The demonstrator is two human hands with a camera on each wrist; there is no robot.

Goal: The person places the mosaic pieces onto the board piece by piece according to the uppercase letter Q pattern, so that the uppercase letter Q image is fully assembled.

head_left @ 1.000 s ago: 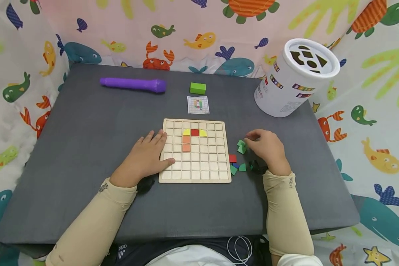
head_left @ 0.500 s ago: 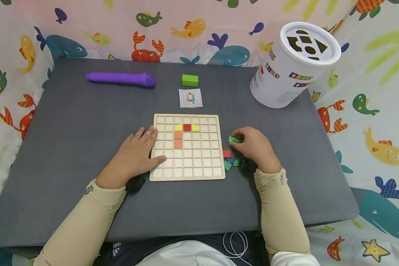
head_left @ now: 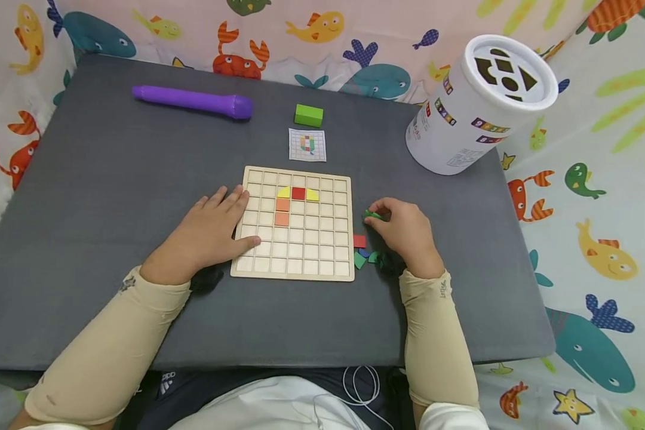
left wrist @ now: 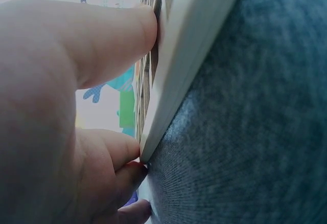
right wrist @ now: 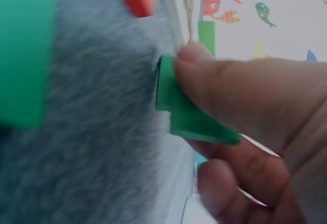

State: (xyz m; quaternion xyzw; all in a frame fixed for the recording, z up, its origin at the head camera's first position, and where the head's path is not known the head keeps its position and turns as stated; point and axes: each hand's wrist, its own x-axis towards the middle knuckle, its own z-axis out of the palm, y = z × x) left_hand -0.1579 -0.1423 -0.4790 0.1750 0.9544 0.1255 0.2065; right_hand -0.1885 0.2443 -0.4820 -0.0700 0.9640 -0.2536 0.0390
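Hands at the square wooden grid board (head_left: 292,224)
My left hand (head_left: 206,233) lay flat, steadying it; my right hand (head_left: 403,230) pinched a small flat green tile (head_left: 371,215).

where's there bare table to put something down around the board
Free: the wide grey stretch left of the wooden board, between the purple tube and the left hand; also the front strip between the sleeves. Crowded: right of the board, where loose tiles lie by the right hand.

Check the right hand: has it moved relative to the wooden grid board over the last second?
Yes. The right hand, pinching a green piece, has come closer to the board's right edge.
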